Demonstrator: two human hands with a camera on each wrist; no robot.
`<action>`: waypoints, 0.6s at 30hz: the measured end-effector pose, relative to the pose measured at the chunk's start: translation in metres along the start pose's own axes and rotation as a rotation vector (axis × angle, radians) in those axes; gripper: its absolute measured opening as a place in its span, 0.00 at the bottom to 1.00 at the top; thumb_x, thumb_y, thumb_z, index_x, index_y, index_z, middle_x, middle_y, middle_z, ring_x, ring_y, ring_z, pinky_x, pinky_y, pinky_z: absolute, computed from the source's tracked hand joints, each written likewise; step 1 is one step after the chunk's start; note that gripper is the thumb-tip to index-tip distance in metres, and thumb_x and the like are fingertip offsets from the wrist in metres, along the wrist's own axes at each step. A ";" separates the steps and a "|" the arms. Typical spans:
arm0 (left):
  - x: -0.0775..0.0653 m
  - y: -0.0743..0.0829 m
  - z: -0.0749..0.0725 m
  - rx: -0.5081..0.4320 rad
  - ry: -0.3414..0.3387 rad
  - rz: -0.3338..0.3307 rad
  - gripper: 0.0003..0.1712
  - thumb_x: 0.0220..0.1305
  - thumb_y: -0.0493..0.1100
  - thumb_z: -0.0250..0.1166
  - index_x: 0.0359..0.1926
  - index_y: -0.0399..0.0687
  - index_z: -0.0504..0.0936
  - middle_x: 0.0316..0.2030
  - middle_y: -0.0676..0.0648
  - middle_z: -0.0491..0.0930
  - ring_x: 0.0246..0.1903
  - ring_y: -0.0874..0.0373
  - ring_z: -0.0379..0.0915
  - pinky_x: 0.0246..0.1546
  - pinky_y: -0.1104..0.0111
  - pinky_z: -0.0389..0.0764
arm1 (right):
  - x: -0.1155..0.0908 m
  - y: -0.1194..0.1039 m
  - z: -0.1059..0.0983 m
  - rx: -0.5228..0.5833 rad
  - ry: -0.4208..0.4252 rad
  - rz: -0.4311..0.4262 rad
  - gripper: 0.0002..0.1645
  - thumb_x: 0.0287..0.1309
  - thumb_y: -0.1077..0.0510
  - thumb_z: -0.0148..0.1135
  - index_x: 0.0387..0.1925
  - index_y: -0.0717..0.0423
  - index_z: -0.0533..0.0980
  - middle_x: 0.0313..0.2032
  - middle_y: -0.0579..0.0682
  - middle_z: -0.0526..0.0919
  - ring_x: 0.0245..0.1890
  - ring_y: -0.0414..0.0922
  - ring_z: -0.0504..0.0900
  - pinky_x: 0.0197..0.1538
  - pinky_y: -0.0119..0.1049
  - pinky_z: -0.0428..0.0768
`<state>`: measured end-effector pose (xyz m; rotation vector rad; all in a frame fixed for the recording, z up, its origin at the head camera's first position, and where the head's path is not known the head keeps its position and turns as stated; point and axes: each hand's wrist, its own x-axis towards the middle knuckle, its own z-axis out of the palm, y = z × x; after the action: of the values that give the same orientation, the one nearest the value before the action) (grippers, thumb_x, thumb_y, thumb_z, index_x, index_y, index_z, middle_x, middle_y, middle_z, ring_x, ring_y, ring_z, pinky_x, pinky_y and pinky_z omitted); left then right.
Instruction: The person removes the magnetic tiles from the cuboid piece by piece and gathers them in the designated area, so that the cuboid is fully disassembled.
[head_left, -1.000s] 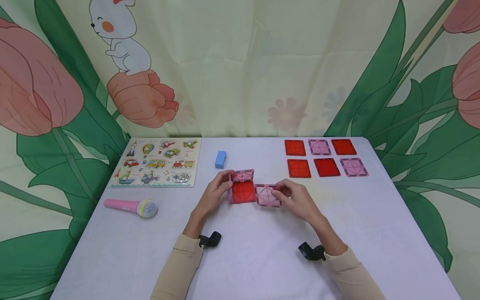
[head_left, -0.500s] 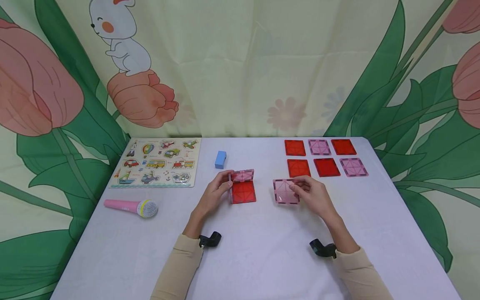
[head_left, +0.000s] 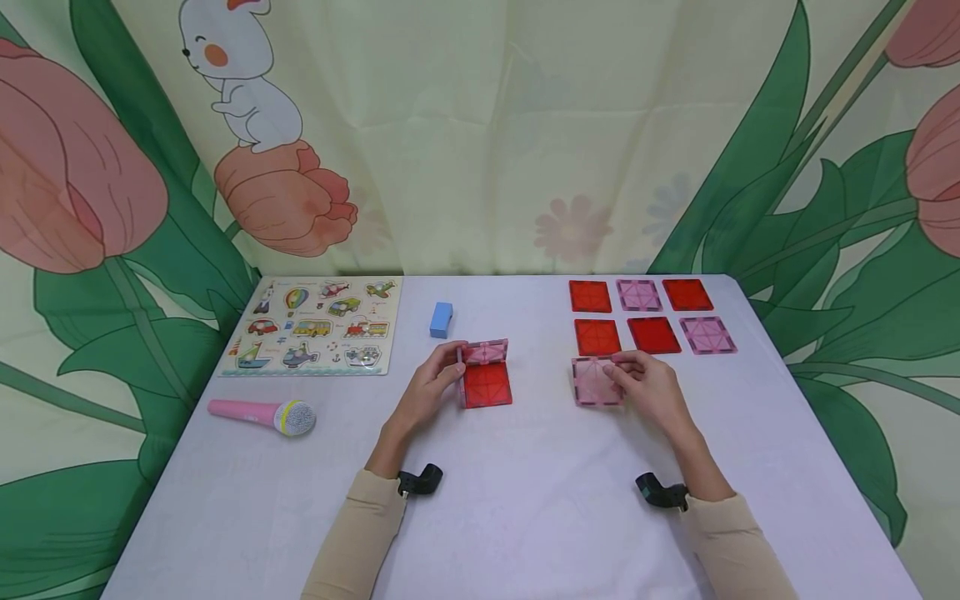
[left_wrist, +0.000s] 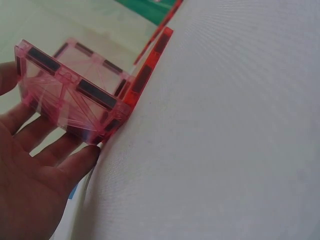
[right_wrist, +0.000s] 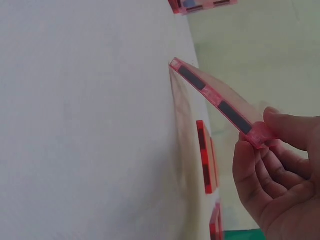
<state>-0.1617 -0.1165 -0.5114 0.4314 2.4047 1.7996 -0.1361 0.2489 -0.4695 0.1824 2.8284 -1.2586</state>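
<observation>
A red magnetic tile (head_left: 487, 385) lies flat on the table, with pink tiles standing along its far and left sides. My left hand (head_left: 426, 390) holds the left standing pink tile (left_wrist: 65, 95), several fingers along its outer face and the thumb by its top edge. In my right hand (head_left: 654, 392) a separate pink tile (head_left: 597, 382) is pinched at one corner. The right wrist view shows that tile tilted over the white cloth, its dark edge magnets visible.
Two rows of red and pink tiles (head_left: 654, 335) lie at the back right. Beyond the left hand are a blue block (head_left: 441, 319) and a vehicle picture puzzle board (head_left: 315, 325). A pink toy microphone (head_left: 255, 412) lies at left. A printed curtain (head_left: 465, 167) hangs behind the table.
The right hand has carried its pink tile rightward, away from the red tile's right side where it was one second ago. My left hand and the standing tiles have stayed put.
</observation>
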 end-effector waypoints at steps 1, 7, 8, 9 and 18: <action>0.000 0.000 0.000 -0.001 0.000 -0.001 0.26 0.75 0.50 0.54 0.70 0.56 0.67 0.67 0.47 0.72 0.68 0.47 0.67 0.67 0.49 0.75 | 0.001 0.002 -0.001 -0.003 -0.002 0.006 0.30 0.67 0.43 0.62 0.61 0.59 0.75 0.47 0.61 0.83 0.46 0.52 0.84 0.40 0.21 0.83; 0.000 -0.001 0.000 -0.012 -0.003 -0.006 0.26 0.74 0.52 0.55 0.70 0.57 0.68 0.66 0.48 0.72 0.68 0.49 0.67 0.66 0.50 0.76 | 0.006 0.009 -0.006 -0.048 -0.011 0.045 0.34 0.68 0.41 0.59 0.65 0.60 0.72 0.53 0.63 0.81 0.54 0.58 0.80 0.51 0.41 0.87; 0.000 -0.001 0.000 -0.010 -0.006 -0.001 0.26 0.75 0.52 0.55 0.70 0.56 0.67 0.67 0.47 0.72 0.68 0.48 0.67 0.66 0.50 0.76 | 0.006 0.010 -0.007 -0.061 -0.009 0.045 0.35 0.68 0.42 0.59 0.66 0.61 0.72 0.54 0.64 0.81 0.55 0.58 0.80 0.54 0.45 0.87; 0.000 -0.001 0.000 -0.011 -0.006 -0.001 0.26 0.75 0.52 0.55 0.70 0.56 0.67 0.67 0.47 0.72 0.68 0.48 0.67 0.66 0.50 0.76 | 0.007 0.011 -0.007 -0.067 -0.009 0.045 0.35 0.69 0.42 0.59 0.66 0.61 0.71 0.54 0.65 0.80 0.55 0.59 0.80 0.55 0.48 0.86; -0.001 0.000 0.001 -0.007 0.004 -0.011 0.25 0.75 0.46 0.55 0.70 0.58 0.68 0.66 0.48 0.72 0.68 0.48 0.67 0.66 0.49 0.76 | 0.012 0.019 -0.009 -0.108 -0.013 0.061 0.35 0.67 0.44 0.62 0.65 0.63 0.72 0.49 0.65 0.80 0.44 0.54 0.79 0.37 0.27 0.82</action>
<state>-0.1610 -0.1159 -0.5112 0.4134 2.3981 1.8059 -0.1452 0.2689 -0.4788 0.2536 2.8465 -1.0881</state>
